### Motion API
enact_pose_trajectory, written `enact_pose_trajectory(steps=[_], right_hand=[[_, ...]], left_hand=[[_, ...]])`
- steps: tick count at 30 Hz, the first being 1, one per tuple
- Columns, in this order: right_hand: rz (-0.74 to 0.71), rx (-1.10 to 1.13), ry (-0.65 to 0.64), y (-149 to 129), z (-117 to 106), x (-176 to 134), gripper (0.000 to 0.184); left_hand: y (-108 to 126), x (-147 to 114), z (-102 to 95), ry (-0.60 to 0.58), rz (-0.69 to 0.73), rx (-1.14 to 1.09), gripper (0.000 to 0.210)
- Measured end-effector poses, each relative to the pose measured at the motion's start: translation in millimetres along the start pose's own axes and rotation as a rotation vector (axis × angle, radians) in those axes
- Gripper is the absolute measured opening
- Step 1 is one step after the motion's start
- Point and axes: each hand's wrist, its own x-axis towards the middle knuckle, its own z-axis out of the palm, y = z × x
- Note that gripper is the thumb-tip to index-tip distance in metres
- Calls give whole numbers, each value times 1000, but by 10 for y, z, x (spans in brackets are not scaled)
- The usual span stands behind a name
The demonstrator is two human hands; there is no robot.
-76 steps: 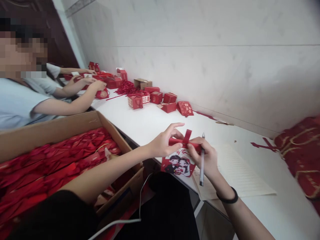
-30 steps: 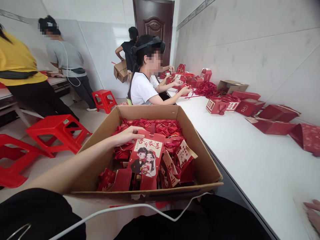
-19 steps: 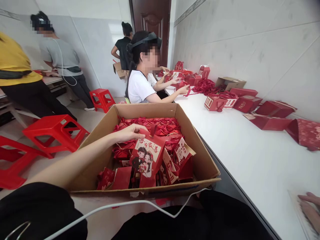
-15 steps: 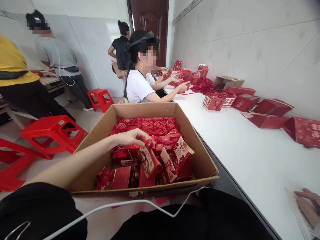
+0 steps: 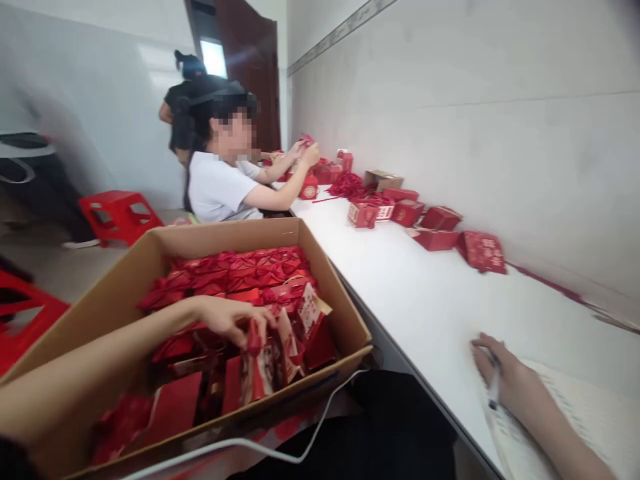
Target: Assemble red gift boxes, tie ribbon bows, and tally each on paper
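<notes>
My left hand [image 5: 240,323] reaches into a large cardboard box [image 5: 345,300]. Its fingers are closed on the top of a small red gift box [image 5: 257,373], which is blurred and stands upright among other cartons. Beside it, a red carton with a pale printed flap [image 5: 316,330] leans with its top open. Behind my hand sit rows of red boxes tied with ribbon bows [image 5: 250,267]. Over on the white table, my right hand [image 5: 507,373] grips a pen [image 5: 494,387] above an open notebook [image 5: 570,407] with handwriting.
A co-worker in a white shirt [image 5: 220,187] sits ahead, hands raised with red ribbon. Red cartons [image 5: 435,237] and a ribbon heap [image 5: 346,185] line the wall side of the table [image 5: 380,267]. A white cable [image 5: 280,457] crosses my lap. Red stools [image 5: 120,213] stand left.
My left hand has lowered the red gift box among the other cartons. My view has swung right, showing more of my right hand and the notebook. The co-worker's hands have risen.
</notes>
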Motion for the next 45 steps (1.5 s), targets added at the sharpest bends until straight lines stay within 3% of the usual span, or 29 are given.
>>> enact_pose_trajectory(steps=[2,3,5,8,10,12,15,21,24,28,31,36,40,45], right_hand=[[-10,19,-24,-98,-11,17,32],[-7,18,-27,-129,-14,24,32],[-6,17,-29,-173,-20,31,30],[-9,9,-33,-224,-23,29,28],[-25,4,-24,-256,-20,27,24],[-43,-4,-9,-284,-16,26,20],[-55,-23,12,-322,-13,29,18],[-75,-53,67,-366,12,53,22],[-77,-98,116,-363,48,77,22],[-68,-209,140,-368,104,115,18],[-38,-322,132,-385,133,143,17],[-4,-385,95,-410,126,169,17],[-21,-369,102,-393,124,167,18],[-51,-331,131,-370,94,176,18]], left_hand=[[148,-27,-236,-54,-83,-16,50],[227,-1,-379,-51,-98,-62,52],[414,168,-664,99,-73,-102,45],[804,723,-935,423,100,46,30],[1106,1228,-929,494,236,284,24],[1381,1764,-762,433,355,464,20],[1636,2513,-299,389,443,595,23],[1682,3663,653,347,513,673,42],[1757,4137,925,397,504,671,42],[1989,4675,1043,534,400,658,47],[2136,4957,1001,606,297,674,51],[2223,5151,911,588,260,740,46],[2208,5106,935,599,305,774,43],[2098,4849,903,581,412,783,39]])
